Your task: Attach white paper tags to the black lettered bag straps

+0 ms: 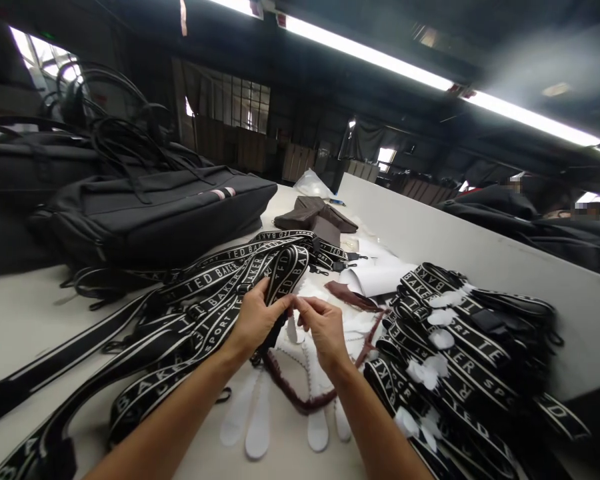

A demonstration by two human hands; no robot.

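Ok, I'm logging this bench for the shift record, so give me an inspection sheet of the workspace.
Surface: pale table, largely covered.
Job's things: black lettered strap folded over in the left hand; right hand pinches at the fold beside it.
Clutter: loose straps spread to the left; bundled straps with white wraps to the right; white foam pieces under the wrists; black bags behind; brown fabric farther back.
Grippers: both hands closed.
Cables: nothing seen.
Surroundings: dim workshop, ceiling strip lights, a white partition.
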